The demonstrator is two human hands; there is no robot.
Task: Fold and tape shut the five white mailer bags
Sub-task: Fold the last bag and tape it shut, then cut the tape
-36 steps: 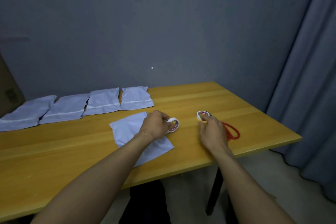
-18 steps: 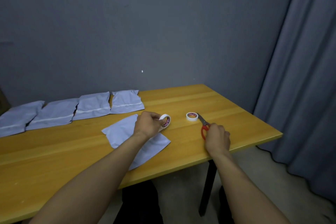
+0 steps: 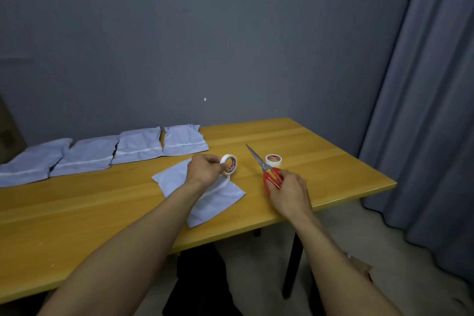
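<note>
A white mailer bag (image 3: 218,200) lies flat on the wooden table (image 3: 102,213) in front of me. My left hand (image 3: 205,169) holds a white tape roll (image 3: 229,164) upright above the bag, and a strip of tape hangs from the roll down to the bag. My right hand (image 3: 289,192) grips the red handles of the scissors (image 3: 266,169), whose blades point away to the left. Several taped white mailer bags (image 3: 138,146) lie in a row along the table's far edge.
A second white tape roll (image 3: 273,159) lies flat just right of the scissors' blades. A grey wall stands behind the table and a grey curtain (image 3: 423,110) hangs at the right. The table's right corner is near my right hand.
My right hand left the second tape roll, took the red scissors by the handles and lifted them with the blades pointing away. A tape strip now hangs from the roll in my left hand.
</note>
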